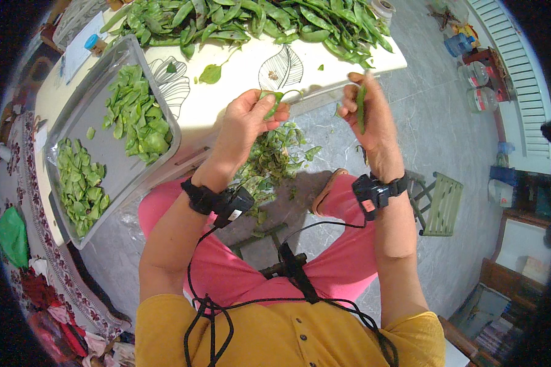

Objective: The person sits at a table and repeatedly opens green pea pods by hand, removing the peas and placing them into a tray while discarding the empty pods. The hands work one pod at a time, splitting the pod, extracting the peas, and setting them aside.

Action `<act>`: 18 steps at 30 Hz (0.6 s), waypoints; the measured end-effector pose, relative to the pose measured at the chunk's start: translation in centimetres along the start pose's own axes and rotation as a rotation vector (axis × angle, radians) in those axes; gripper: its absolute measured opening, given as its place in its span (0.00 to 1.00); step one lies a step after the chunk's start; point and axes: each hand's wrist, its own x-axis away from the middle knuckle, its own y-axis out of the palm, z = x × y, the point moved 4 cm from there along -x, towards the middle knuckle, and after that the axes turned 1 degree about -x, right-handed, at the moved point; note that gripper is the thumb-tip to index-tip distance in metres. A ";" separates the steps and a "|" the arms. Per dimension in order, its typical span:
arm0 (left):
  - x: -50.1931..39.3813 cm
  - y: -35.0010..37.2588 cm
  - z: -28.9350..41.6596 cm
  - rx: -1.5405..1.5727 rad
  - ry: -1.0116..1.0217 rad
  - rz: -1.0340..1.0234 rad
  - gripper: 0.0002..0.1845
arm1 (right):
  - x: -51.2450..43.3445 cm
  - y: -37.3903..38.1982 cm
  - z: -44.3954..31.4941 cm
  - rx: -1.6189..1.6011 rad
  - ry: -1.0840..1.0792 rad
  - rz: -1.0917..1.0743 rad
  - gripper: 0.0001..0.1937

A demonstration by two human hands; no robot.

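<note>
Between the thumb and fingers of my left hand (252, 112) is a flat green bean pod (272, 104), with a thin curled strand at its tip. My right hand (372, 117), beyond the table's edge, holds another green pod piece (361, 110) against its fingers. A large pile of flat bean pods (257, 20) covers the far side of the white table (202, 105). To the left, a grey metal tray (98, 121) holds two heaps of broken pod pieces (135, 112). A single loose leaf-like piece (210, 74) lies on the tabletop.
Trimmings (275, 156) lie heaped on the grey floor between my legs. A folding stool (441, 204) stands at right. A blue-capped jar (95, 44) is behind the tray. Large plastic bottles (477, 87) line the right wall. Black cables (266, 300) run from my wrist devices across my lap.
</note>
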 end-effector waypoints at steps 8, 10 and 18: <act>0.0 0.7 -0.5 0.009 -0.039 -0.084 0.16 | 1.8 5.6 1.8 0.915 -0.381 -0.201 0.10; 0.0 0.8 -0.7 -0.016 -0.042 -0.128 0.15 | 2.0 5.6 2.1 0.894 -0.339 -0.165 0.07; -0.9 -1.3 -0.3 0.356 -0.040 -0.007 0.13 | 4.1 7.3 3.1 1.092 -0.531 -0.505 0.07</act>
